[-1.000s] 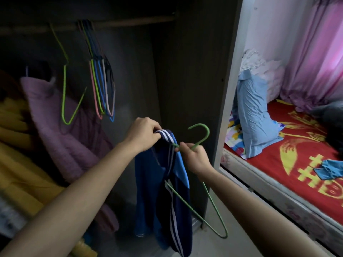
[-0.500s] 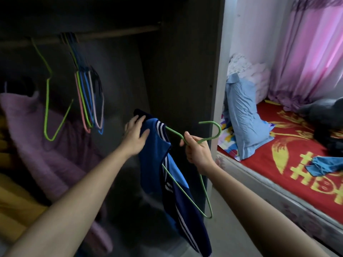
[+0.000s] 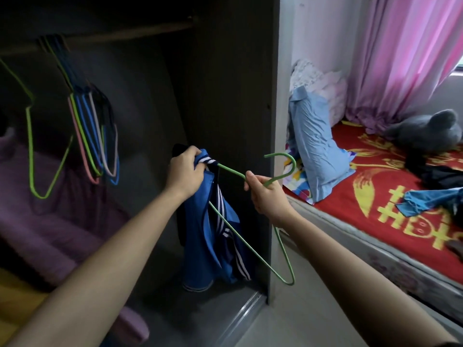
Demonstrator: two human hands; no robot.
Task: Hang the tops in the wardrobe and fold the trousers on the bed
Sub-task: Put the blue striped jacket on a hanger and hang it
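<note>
The person is fitting the blue sports top with white stripes point(image 3: 200, 234) onto the green wire hanger point(image 3: 293, 164) in front of the open dark wardrobe point(image 3: 233, 96). The left hand point(image 3: 186, 171) is gripping the striped collar, its fingers point(image 3: 198, 159) curled tightly round the bunched fabric. The right hand point(image 3: 265, 194) is pinching the hanger's neck just below the hook, its fingers point(image 3: 250, 177) closed on the wire. One hanger shoulder is entering the collar right at the left fingers. The other shoulder and the bottom bar are hanging bare outside the garment, beside the wardrobe's side panel. The body of the top is hanging below the left hand, inside the wardrobe opening.

To do this step well, the left hand should be holding the collar open while the right hand is sliding the wire fully into one shoulder. The right hand should then be tilting the hanger to feed the free shoulder in. Forcing the wire is likely to stretch the collar. The wooden rail point(image 3: 125, 36) is running above, up and left of the top.
</note>
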